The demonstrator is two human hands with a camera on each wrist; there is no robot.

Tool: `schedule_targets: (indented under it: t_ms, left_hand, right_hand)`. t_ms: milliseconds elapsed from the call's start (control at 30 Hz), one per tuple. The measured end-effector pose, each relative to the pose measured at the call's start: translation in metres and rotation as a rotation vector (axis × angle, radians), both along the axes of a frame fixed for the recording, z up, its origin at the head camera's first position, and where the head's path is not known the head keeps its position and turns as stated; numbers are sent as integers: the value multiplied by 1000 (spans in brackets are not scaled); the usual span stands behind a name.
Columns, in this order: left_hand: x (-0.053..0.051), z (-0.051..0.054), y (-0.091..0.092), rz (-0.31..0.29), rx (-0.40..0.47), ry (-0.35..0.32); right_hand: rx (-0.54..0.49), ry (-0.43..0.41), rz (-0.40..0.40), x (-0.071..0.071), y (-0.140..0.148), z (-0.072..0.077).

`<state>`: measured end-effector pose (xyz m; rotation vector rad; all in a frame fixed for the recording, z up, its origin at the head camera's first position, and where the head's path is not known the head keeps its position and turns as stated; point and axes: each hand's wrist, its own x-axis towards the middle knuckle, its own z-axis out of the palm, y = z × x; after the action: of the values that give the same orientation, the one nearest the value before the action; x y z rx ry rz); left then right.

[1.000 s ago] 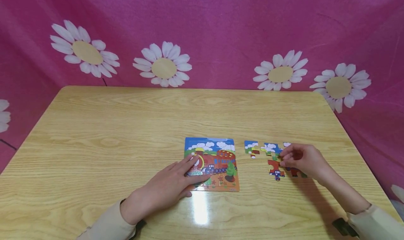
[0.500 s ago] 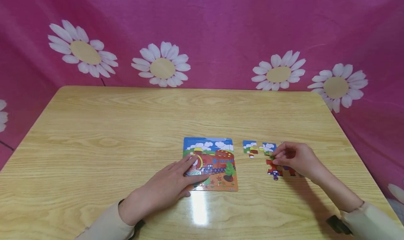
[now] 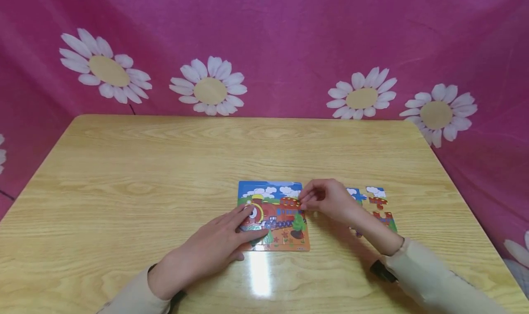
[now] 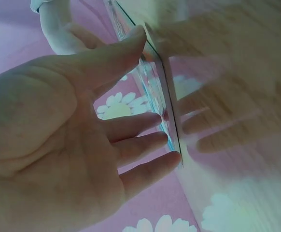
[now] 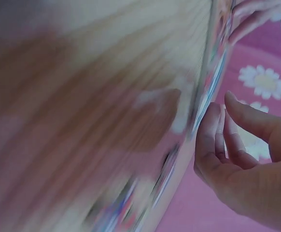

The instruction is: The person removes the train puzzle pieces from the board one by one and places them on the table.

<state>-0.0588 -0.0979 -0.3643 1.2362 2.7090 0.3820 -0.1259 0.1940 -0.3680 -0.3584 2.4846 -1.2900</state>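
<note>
A square train picture puzzle (image 3: 285, 235) lies flat in front of the person. Across its lower left part rests the left hand (image 3: 206, 247), fingers spread; the left wrist view shows the same hand (image 4: 73, 121) with its fingertips along the puzzle's edge. The right hand (image 3: 332, 200) is at the puzzle's upper right edge, thumb and forefinger close to it. Seen from the right wrist, this hand (image 5: 256, 166) has loosely bent fingers, a small gap at the thumb, and no piece visible between them.
Loose puzzle pieces lie right of the picture: a cloud piece (image 3: 375, 193), a red and green one (image 3: 385, 218) and others partly hidden under the right hand and forearm. Behind the wooden table (image 3: 165, 158) hangs a pink flowered cloth (image 3: 285, 38).
The right hand has moved left from the loose pieces to the puzzle's right edge, uncovering pieces on the far right. The left hand stays on the puzzle.
</note>
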Motion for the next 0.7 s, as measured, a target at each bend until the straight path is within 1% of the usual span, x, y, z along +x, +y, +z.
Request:
schedule_targets:
  t_ms: [67, 133, 233, 333, 467, 600, 700]
  left_hand:
    - [1, 0, -2, 0, -2, -4]
    - [2, 1, -4, 13, -3, -24]
    - [4, 1, -7, 26, -9, -36]
    - [6, 1, -12, 56, -9, -52]
    - [9, 2, -17, 72, -15, -58]
    - [10, 2, -19, 52, -31, -35]
    - [9, 1, -18, 25, -47, 0]
  right_hand:
    - [-17, -30, 11, -2, -15, 0]
    - [-27, -43, 25, -4, -28, 0]
    - [-27, -48, 36, -5, -44, 1]
    - [-16, -41, 48, -7, -55, 0]
    - [-3, -6, 84, -9, -64, -2]
    - [12, 39, 117, -10, -71, -3]
    - [23, 45, 127, -10, -75, -3]
